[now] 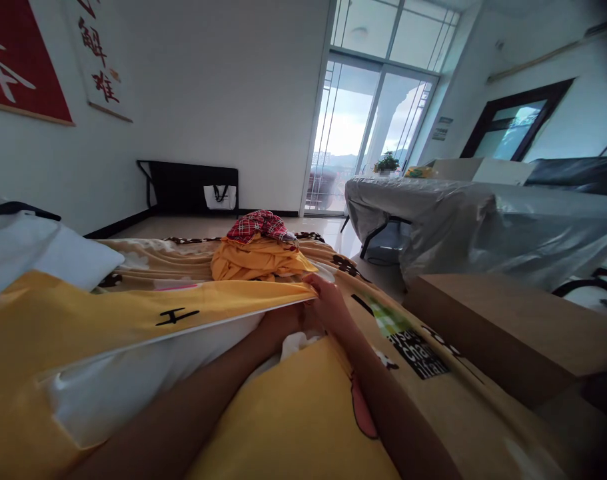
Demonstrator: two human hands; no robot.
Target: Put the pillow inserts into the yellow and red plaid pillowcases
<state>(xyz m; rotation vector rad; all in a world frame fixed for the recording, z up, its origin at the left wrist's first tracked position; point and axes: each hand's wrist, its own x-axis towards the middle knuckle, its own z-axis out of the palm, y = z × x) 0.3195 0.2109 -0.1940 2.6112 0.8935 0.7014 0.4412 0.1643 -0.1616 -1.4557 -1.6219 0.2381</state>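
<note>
A yellow printed pillowcase [98,310] spreads across the front, its long opening gaping toward the left. Inside the opening shows a white pillow [158,380]. My right hand [329,308] is closed on the far corner of the opening's edge, pinching the yellow cloth. My left hand [304,316] reaches into the opening near that same corner, with its fingers hidden behind the cloth and the right hand. Beyond both hands lies a heap of orange-yellow cloth [256,260], topped by a red plaid cloth [258,227].
Underneath is a tan patterned blanket [463,407]. Another white pillow [43,250] sits at the left. On the right are a brown box [513,327] and a plastic-covered table [443,213]. A folded black frame [183,190] with a white bag [220,197] stands by the wall.
</note>
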